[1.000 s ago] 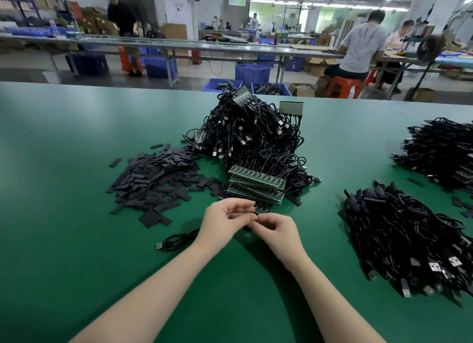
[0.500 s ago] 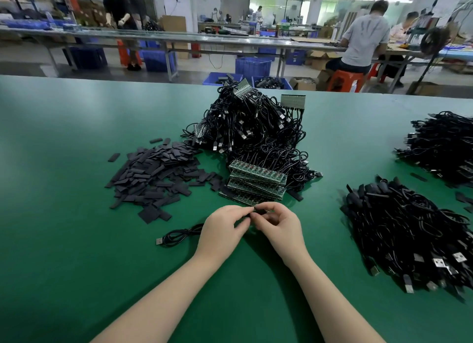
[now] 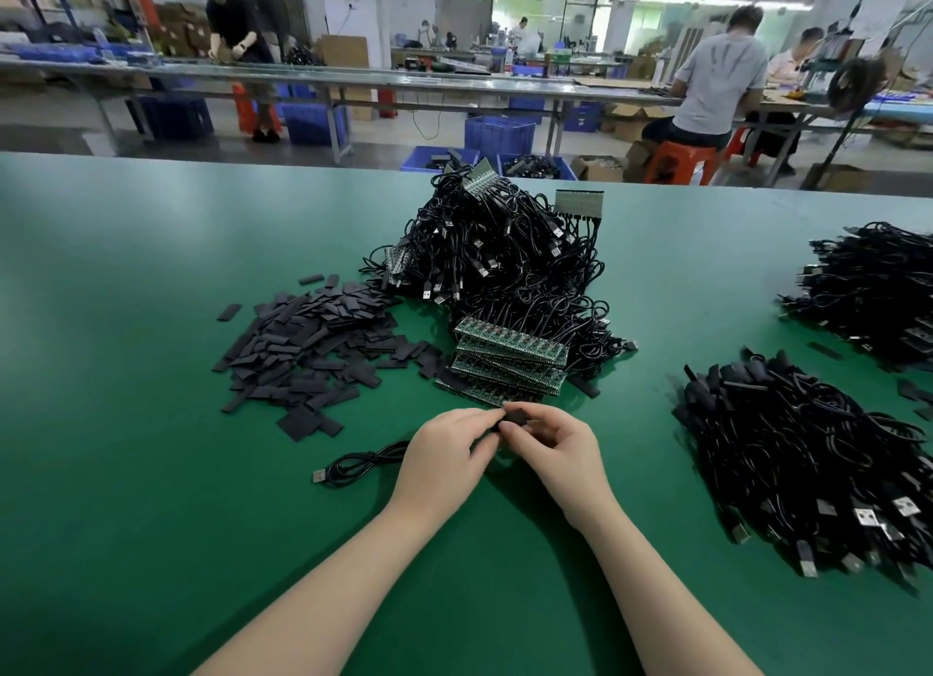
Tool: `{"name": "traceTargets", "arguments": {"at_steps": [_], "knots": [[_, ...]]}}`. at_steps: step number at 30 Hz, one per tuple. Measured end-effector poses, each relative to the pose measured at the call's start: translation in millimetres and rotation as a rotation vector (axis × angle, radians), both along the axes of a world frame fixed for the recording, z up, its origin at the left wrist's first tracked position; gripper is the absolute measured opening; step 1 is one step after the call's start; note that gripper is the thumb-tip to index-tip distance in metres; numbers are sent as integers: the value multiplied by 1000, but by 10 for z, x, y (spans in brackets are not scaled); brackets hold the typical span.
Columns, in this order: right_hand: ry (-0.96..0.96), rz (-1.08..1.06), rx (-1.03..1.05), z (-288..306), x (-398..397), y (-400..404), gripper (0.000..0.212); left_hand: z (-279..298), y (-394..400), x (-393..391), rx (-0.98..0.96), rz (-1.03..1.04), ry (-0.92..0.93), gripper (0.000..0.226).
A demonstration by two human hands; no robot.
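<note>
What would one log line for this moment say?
left hand, right hand: pinch one black piece | cable: lies left of hands | circuit boards: just beyond

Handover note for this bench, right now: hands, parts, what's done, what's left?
Left hand: pinches the black sleeve at its fingertips.
Right hand: pinches the same sleeve from the other side.
Loose cable lies coiled left of the left hand, running toward it.
Sleeve pile at left; board stack just beyond the hands; tangled heap behind it.
Done, likely: cable pile at right. Left: this sleeve, then the heap.
</note>
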State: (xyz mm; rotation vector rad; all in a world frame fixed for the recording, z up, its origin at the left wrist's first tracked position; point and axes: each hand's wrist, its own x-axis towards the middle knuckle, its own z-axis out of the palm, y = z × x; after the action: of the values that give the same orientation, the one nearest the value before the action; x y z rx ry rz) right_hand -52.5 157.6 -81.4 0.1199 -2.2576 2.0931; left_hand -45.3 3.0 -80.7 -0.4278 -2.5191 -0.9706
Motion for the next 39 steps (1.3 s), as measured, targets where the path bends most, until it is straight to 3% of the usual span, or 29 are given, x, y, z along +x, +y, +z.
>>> {"name": "traceTargets", "arguments": {"at_steps": [9,12,14,16,19,25,31,39], "knots": [[31,8,-4,28,14,35,19,-19,-15,-8,44,-31,12,22],[9,-89,-37,-5,-9,43,11,-40,13,-33,-79,71,60,30],[-13,-189,-117,-20,-39,66,5,-56,39,-54,-206,229,1,44],[-23,-250,-190,-27,-55,83,5,-78,60,-80,-295,321,-80,41],[-30,-284,-214,-38,-62,88,5,-100,52,-94,-277,320,-111,26],[-29,-250,-184,-43,-57,75,6,-84,4,-94,-151,272,-124,19],[-29,-226,-192,-26,-54,72,5,-110,9,-21,-368,480,-109,52],[-28,-215,-162,-46,-58,85,5,-117,-255,16,-246,369,-156,20]]}}
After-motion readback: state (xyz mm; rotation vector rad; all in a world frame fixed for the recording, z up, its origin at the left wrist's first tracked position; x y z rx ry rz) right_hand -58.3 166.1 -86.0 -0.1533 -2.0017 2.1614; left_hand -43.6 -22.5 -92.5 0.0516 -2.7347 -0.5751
